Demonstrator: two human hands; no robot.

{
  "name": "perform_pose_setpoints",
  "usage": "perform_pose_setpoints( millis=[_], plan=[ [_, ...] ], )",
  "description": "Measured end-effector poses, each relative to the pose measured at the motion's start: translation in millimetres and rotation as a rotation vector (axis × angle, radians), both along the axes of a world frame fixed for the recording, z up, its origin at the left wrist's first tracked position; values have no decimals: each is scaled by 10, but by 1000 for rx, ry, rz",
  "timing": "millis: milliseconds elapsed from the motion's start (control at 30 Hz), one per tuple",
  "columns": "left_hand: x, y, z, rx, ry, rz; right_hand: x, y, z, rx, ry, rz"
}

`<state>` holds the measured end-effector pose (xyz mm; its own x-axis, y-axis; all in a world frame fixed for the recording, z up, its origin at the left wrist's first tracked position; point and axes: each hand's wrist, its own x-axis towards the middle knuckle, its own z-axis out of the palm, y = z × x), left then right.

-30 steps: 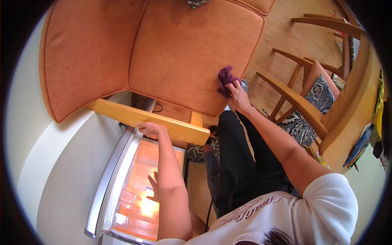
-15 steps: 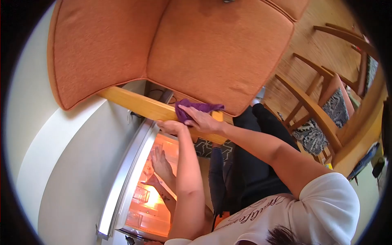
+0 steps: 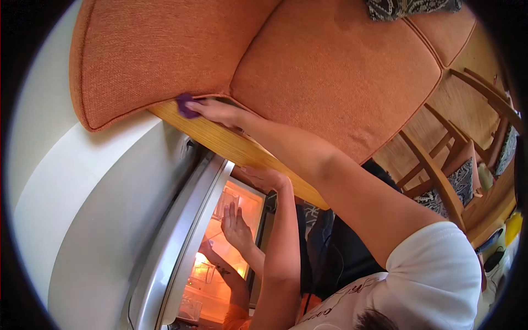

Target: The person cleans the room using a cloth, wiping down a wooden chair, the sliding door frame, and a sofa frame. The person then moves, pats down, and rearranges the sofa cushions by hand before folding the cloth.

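Note:
My right hand [image 3: 217, 110] is closed on a purple cloth [image 3: 187, 106], pressed to the far end of the wooden armrest [image 3: 242, 148], beside the orange backrest cushion [image 3: 148, 55]. Against the lower edge of the same armrest, nearer its front end, lies my left hand [image 3: 268, 178] with its fingers stretched out and nothing seen in it. The orange seat cushion [image 3: 335, 71] is above my right forearm.
An open, lit refrigerator [image 3: 192, 258] stands below the armrest. Another person's hands [image 3: 239, 228] are in front of its shelves, one forearm tattooed. Wooden chairs [image 3: 432, 176] with patterned cushions are at the right, a patterned pillow [image 3: 410, 6] at the top.
My right hand has carried the purple cloth from the seat's front edge onto the armrest, then along it to the backrest end. My left hand stays by the armrest, now with its fingers extended.

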<state>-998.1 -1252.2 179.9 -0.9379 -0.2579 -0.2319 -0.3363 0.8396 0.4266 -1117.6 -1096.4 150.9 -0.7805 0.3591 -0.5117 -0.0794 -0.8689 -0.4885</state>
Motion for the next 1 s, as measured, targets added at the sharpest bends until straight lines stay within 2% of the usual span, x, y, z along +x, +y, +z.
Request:
perform_pose_setpoints(
  millis=[33,67,100,133,167,200,233,267,300,333,367,400,433,467,500,533,567,633,733,833,900,1000],
  plan=[
    [-30,-46,-95,16,1,5,229,-6,42,-77,-29,119],
    [-72,-207,-247,-38,170,-212,481,-21,96,-159,-63,234],
    [-83,-341,-363,-88,335,-429,686,-150,65,-137,3,230],
    [-121,-400,-402,164,229,-279,895,-303,-71,-104,60,226],
    [-150,-394,-385,267,269,-324,1165,-428,-207,51,159,255],
    [-130,-383,-387,376,298,-369,1389,-623,-277,45,136,236],
    [-15,-157,-209,444,256,-289,1656,-676,-103,38,145,178],
    [-8,-73,-154,243,344,-301,1908,-703,66,38,155,118],
    [53,10,-24,313,186,-221,2116,-726,106,221,36,287],
    [-69,-204,-200,200,160,-296,2286,-786,92,389,-87,458],
    [-8,-96,-68,188,246,-387,2430,-929,31,505,-172,508],
    [53,8,45,105,211,-353,2596,-945,181,564,-180,456],
    [42,-58,37,74,302,-495,2745,-1006,283,628,-276,500],
    [-114,-265,-181,-46,305,-576,2869,-1095,381,685,-374,542],
    [-108,-236,-121,-26,280,-578,2964,-1246,371,672,-382,464],
    [-83,-185,226,65,-33,-672,3019,-1394,325,662,-382,386],
    [-23,-166,161,91,-42,-697,3031,-1467,369,675,-411,365],
    [17,-76,-105,35,87,-231,3021,-1529,444,738,-517,243],
    [243,69,175,94,86,-213,3081,-1500,457,849,-603,292],
    [340,106,400,14,18,-277,3595,-1118,1040,835,-554,254],
    [420,165,521,-73,-26,-351,4051,-900,1446,810,-579,91],
    [595,303,695,-277,-73,-531,4778,-804,1989,941,-780,-109]
  ],
)
